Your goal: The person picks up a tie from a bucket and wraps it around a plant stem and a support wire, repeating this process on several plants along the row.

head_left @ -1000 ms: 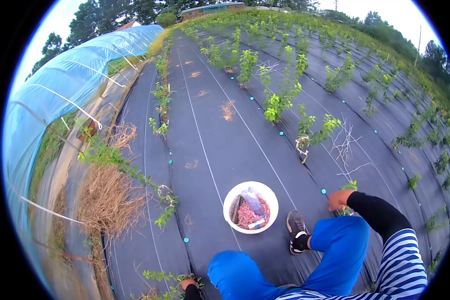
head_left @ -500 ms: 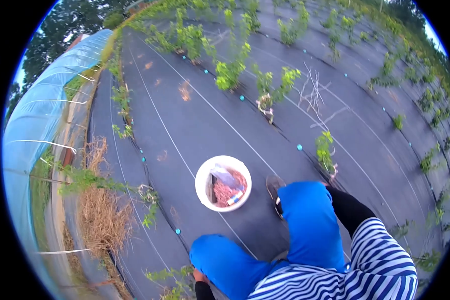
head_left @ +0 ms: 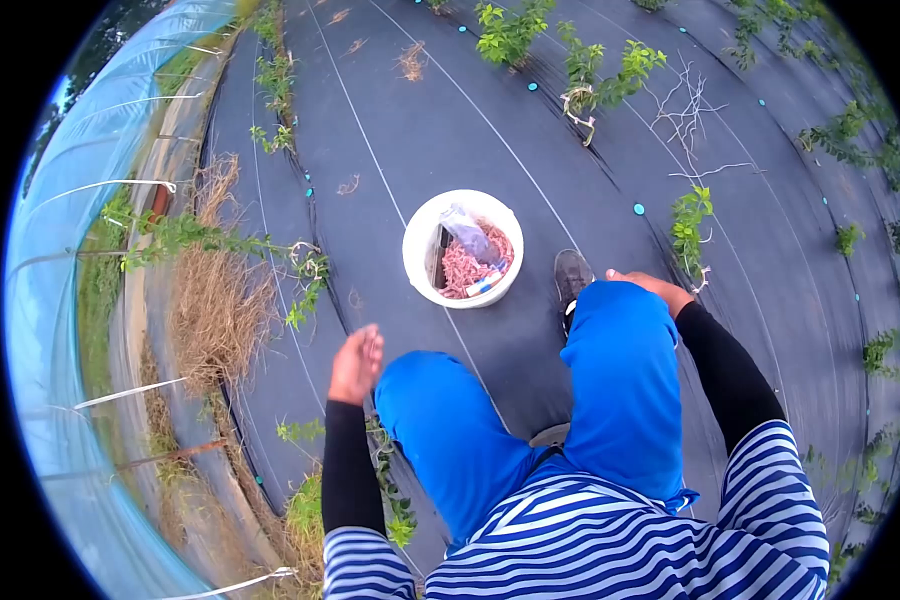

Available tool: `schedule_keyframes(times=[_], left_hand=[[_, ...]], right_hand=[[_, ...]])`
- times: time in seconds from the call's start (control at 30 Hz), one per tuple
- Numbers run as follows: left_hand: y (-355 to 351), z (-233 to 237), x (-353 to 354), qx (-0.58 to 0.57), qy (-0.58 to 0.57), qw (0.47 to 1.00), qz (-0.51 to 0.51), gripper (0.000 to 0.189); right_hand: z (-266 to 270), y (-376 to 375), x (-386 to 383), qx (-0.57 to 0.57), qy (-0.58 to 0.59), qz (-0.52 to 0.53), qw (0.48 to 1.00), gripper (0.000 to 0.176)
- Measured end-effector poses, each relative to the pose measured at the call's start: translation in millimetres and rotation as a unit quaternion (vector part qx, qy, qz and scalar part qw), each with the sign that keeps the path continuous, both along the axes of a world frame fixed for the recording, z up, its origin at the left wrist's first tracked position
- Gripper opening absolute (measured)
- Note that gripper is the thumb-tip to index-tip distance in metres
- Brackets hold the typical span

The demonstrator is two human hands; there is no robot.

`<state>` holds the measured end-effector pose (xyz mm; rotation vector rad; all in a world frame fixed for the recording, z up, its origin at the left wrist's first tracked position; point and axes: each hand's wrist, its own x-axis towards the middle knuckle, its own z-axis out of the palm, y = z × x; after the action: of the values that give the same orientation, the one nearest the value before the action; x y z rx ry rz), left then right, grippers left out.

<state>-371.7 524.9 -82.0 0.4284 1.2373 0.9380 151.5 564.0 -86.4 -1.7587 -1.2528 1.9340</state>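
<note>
On the dark ground cover (head_left: 370,262), ahead of the knees, stands a white bucket (head_left: 416,222), holding many small pink pieces (head_left: 460,270) and a clear plastic bag (head_left: 467,230). The left hand (head_left: 354,368) is raised beside the left knee (head_left: 420,372), fingers loosely curled, seemingly grasping nothing. The right hand (head_left: 652,287) is by the right knee (head_left: 620,310), near a small plant (head_left: 688,228); its fingers are partly hidden, so its grip cannot be told. With pink pieces left in the bucket, supplies seem unexhausted; how much work is finished is unclear. Farther left lies dry straw (head_left: 215,310).
</note>
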Motion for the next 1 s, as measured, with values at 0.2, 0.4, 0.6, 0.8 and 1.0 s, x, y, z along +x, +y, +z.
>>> schedule_keyframes(times=[0.2, 0.4, 0.6, 0.8, 1.0], left_hand=[[102.7, -3.3, 56.4, -0.021, 0.049, 0.994, -0.093, 0.022], [141.0, -42.9, 72.2, -0.046, 0.012, 0.995, -0.091, 0.069], [126.9, -26.6, 74.9, -0.032, 0.133, 0.982, -0.132, 0.059], [100.1, 37.1, 62.6, 0.025, 0.187, 0.965, -0.18, 0.06], [71.2, 108.2, 74.0, 0.109, 0.268, 0.931, -0.225, 0.054]], right_hand=[[-12.7, -6.8, 19.0, 0.015, 0.02, 0.072, 0.997, 0.071], [-22.6, -19.5, 11.8, -0.01, 0.109, -0.073, 0.991, 0.072], [-28.3, -26.6, 1.8, 0.037, 0.143, -0.102, 0.984, 0.069], [-50.6, -46.4, 13.4, 0.023, 0.127, -0.211, 0.969, 0.065], [-104.4, -106.4, 93.4, 0.016, 0.102, -0.424, 0.9, 0.025]])
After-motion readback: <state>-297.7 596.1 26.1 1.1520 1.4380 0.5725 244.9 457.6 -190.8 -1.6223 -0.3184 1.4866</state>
